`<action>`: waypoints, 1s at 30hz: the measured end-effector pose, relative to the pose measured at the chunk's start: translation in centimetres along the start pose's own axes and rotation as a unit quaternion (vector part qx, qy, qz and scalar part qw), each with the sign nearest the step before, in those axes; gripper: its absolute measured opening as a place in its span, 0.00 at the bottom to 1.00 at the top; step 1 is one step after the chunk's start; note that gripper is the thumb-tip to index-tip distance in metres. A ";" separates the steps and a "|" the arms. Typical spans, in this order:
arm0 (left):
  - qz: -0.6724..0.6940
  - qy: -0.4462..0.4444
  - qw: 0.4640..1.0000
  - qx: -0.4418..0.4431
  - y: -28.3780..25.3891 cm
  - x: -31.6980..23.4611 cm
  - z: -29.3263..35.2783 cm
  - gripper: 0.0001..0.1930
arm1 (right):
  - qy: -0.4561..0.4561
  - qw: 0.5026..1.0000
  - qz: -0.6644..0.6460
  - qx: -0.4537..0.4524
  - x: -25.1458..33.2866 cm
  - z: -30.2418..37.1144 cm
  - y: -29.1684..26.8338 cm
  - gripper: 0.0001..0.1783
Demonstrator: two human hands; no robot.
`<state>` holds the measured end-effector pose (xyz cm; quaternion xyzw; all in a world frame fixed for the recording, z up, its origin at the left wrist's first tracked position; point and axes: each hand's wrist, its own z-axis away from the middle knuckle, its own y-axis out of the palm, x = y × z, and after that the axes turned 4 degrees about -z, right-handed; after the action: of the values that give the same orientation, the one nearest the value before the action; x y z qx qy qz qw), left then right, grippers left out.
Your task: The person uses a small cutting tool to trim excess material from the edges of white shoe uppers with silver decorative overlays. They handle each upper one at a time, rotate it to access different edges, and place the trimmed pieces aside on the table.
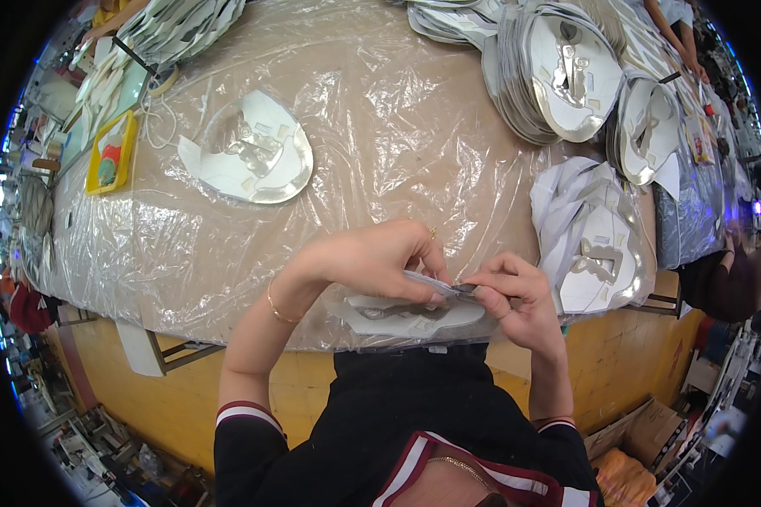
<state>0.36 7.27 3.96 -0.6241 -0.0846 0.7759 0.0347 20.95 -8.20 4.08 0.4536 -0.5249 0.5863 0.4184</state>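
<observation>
Close to the table's near edge, my left hand (402, 266) pinches the raised, folded edge of a white and silver shoe upper (372, 322). The rest of that upper lies on the plastic sheet below my fingers. My right hand (517, 297) is closed at the right end of the raised edge, its thumb and fingertips around a small dark grey, metallic-looking thing (463, 288). Its exact kind is too small to make out. Both hands nearly meet there. A single flat shoe upper (266, 160) lies farther off to the left.
Clear plastic (380, 152) covers the brown table. Uppers are stacked at the far right (579, 80), with a looser pile (600, 253) nearer me. A yellow tray (129, 152) and another upper stack (182, 34) stand at left. Other people's arms show at the far corners.
</observation>
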 end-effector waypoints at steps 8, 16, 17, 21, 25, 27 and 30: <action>-0.023 0.013 1.000 -0.012 0.4 -0.2 0.3 0.09 | 0.056 0.993 -0.087 0.049 -0.1 0.4 -0.5 0.12; -0.036 -0.014 0.999 -0.010 0.4 -0.8 0.2 0.08 | 0.052 0.992 -0.099 0.063 -0.4 0.7 -0.4 0.12; -0.037 -0.007 0.999 -0.012 0.4 -0.8 0.3 0.08 | 0.060 0.991 -0.102 0.065 -0.4 0.7 -0.4 0.12; -0.050 0.007 0.999 -0.018 0.6 -0.8 0.3 0.08 | 0.073 0.988 -0.117 0.068 -0.4 1.0 -0.4 0.12; -0.059 -0.002 0.998 -0.013 0.8 -0.7 0.1 0.08 | 0.052 0.993 -0.084 0.067 -0.4 0.8 -0.5 0.12; -0.057 -0.005 0.998 -0.016 0.7 -0.7 0.1 0.08 | 0.037 0.995 -0.075 0.053 -0.4 0.7 -0.5 0.12; -0.058 0.005 0.998 -0.030 0.7 -0.6 0.2 0.08 | 0.050 0.994 -0.086 0.033 -0.3 0.8 -0.4 0.11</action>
<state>0.34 6.42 4.47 -0.6226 -0.1438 0.7669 0.0606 21.49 -8.95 3.90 0.4809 -0.4429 0.5865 0.4781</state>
